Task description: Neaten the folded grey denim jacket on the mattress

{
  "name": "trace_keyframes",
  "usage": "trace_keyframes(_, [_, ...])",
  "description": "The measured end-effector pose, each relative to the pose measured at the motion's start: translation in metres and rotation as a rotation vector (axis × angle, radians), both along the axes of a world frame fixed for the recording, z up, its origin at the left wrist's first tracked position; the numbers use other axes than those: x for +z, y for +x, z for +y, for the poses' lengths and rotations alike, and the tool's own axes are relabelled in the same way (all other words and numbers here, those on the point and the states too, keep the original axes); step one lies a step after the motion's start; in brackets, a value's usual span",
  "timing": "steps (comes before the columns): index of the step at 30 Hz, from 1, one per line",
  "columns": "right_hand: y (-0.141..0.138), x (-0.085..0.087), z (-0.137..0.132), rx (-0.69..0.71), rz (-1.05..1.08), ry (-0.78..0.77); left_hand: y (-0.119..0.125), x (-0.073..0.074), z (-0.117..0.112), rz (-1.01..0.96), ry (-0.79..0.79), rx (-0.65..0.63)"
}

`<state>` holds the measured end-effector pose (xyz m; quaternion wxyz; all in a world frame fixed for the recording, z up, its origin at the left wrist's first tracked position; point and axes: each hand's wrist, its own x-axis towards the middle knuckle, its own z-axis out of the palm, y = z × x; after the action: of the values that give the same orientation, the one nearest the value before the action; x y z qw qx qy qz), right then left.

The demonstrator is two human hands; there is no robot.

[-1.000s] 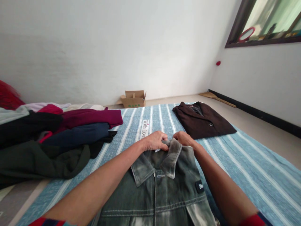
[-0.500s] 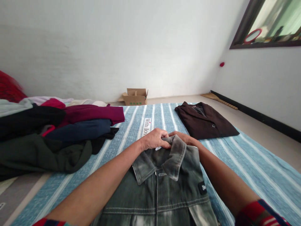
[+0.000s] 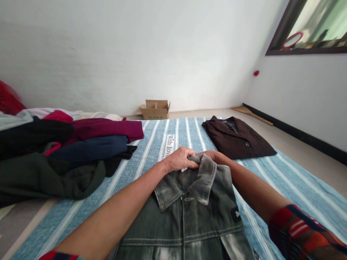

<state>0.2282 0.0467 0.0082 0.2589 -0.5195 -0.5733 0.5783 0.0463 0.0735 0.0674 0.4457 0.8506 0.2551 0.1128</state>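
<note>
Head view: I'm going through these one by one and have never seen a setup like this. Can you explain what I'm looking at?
There is no machine here, only a person's two bare hands. The camera is worn on the head, looking forward and down, so the forearms reach in from below. The left hand grips the collar of a grey-green jacket. The right hand is at the back of that collar, its fingers mostly hidden. The jacket lies front up on a blue-and-white striped cloth. Heaped clothes lie at the left; a folded dark brown garment lies at the far right. Beyond the cloth is an open cardboard box.
</note>
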Motion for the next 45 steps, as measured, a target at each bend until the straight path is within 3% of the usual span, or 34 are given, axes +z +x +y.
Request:
trace_keyframes(6, [0.004, 0.008, -0.016, 0.03, -0.13, 0.095, 0.002, -0.016, 0.004, -0.011, 0.003, 0.013])
trace_keyframes(12, [-0.001, 0.015, -0.031, -0.05, -0.244, 0.242, 0.004, -0.018, 0.005, 0.021, 0.078, -0.001])
trace_keyframes(22, [0.005, -0.002, -0.043, -0.579, -0.493, 0.387, 0.006, -0.02, 0.003, 0.111, 0.254, -0.011])
trace_keyframes(28, [0.003, -0.006, -0.086, -0.861, -0.595, 0.326, 0.004, -0.022, 0.006, 0.112, 0.288, -0.018])
trace_keyframes(33, [-0.004, -0.011, -0.124, -0.9, -0.591, 0.219, 0.005, -0.026, 0.015, 0.087, 0.241, 0.01])
trace_keyframes(40, [-0.01, -0.009, -0.127, -0.863, -0.492, 0.165, 0.005, -0.028, 0.014, 0.069, 0.205, 0.051])
trace_keyframes(45, [-0.008, -0.001, -0.136, -0.949, -0.523, 0.22, 0.006, -0.024, 0.01, 0.05, 0.17, 0.08])
